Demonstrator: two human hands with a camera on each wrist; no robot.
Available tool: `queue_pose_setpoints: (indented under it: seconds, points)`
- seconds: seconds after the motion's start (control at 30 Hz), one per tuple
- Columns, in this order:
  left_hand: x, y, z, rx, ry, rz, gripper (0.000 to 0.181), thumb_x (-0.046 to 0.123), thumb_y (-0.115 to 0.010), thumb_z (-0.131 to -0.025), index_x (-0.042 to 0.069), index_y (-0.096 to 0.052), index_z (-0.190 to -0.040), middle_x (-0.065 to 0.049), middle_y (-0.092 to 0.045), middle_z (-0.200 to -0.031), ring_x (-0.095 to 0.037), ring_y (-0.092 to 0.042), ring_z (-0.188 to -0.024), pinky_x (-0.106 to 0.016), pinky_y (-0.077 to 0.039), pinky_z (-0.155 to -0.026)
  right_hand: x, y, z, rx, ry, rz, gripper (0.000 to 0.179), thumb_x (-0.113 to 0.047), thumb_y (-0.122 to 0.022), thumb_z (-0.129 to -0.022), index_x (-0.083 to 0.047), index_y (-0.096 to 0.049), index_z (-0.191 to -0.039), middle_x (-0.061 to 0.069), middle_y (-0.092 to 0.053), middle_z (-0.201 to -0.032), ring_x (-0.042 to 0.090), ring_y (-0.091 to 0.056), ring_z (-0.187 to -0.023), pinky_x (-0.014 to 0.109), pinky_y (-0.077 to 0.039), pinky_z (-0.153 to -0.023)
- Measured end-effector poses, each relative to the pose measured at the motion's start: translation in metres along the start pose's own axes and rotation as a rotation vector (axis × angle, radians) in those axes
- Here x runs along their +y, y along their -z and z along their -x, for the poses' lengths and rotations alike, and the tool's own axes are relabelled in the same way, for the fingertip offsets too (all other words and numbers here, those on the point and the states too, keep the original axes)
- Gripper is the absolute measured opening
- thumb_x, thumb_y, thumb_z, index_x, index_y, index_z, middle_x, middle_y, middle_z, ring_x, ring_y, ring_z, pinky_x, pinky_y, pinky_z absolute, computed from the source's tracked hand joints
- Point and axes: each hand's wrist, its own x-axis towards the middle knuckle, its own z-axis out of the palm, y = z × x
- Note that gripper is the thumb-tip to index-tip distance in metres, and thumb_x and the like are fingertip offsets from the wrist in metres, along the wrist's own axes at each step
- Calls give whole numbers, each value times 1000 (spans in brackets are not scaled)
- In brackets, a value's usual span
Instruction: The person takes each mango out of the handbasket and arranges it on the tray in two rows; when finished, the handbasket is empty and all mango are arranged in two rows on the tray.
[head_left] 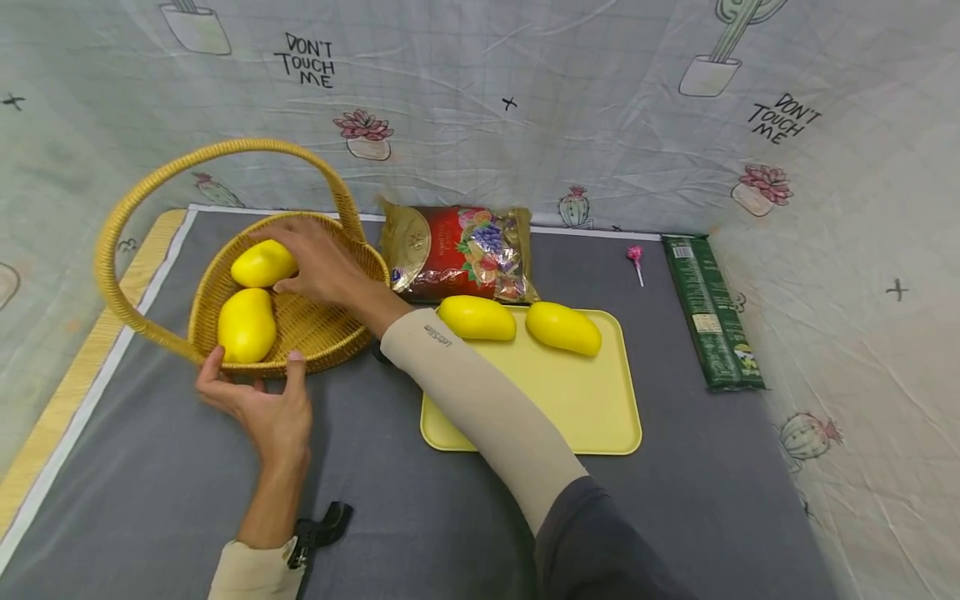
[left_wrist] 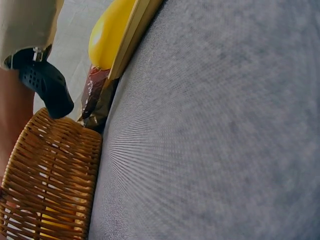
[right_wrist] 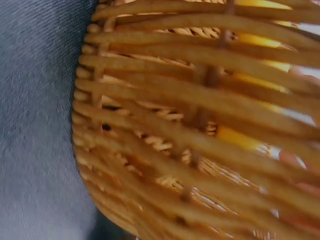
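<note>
A wicker basket [head_left: 315,337] with a tall handle stands at the left of the head view. My right hand [head_left: 318,258] reaches into it and grips a yellow mango [head_left: 262,264] at its back. Another mango [head_left: 247,326] lies in the front left of the basket. My left hand [head_left: 266,408] holds the basket's near rim, thumb and fingers spread along it. In the left wrist view the woven side of the basket [left_wrist: 52,175] shows, but the left fingers are mostly hidden. The right wrist view is filled by the basket's weave [right_wrist: 200,115], with yellow behind its gaps.
Two mangoes [head_left: 477,318] [head_left: 563,327] lie on a yellow tray [head_left: 555,417] beneath my right forearm. Behind the tray is a red and gold candy bag [head_left: 457,254]. A pink lollipop [head_left: 635,254] and a green packet [head_left: 712,312] lie to the right. A cloth curtain [head_left: 465,100] hangs behind.
</note>
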Motion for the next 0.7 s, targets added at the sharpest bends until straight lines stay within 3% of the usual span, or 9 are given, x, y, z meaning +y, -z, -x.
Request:
queue_pose_setpoints:
  seconds: [0.37, 0.7]
  points:
    - [4, -1, 1, 4, -4, -3, 75, 18, -74, -85, 25, -26, -141, 4, -12, -153, -7, -15, -148, -52, -21, -121, 0, -19, -13, -16, -20, 50, 64, -35, -70, -90, -35, -42, -147, -10, -40, -153, 8, -30, -146, 23, -22, -122]
    - [7, -1, 3, 10, -10, -4, 75, 16, -74, -84, 24, -26, -141, 4, -12, -153, -7, -15, -148, -52, -21, -122, -4, -20, -25, -10, -86, 164, 61, -35, -70, -90, -41, -43, -145, -13, -43, -150, 7, -35, -141, 23, -32, -116]
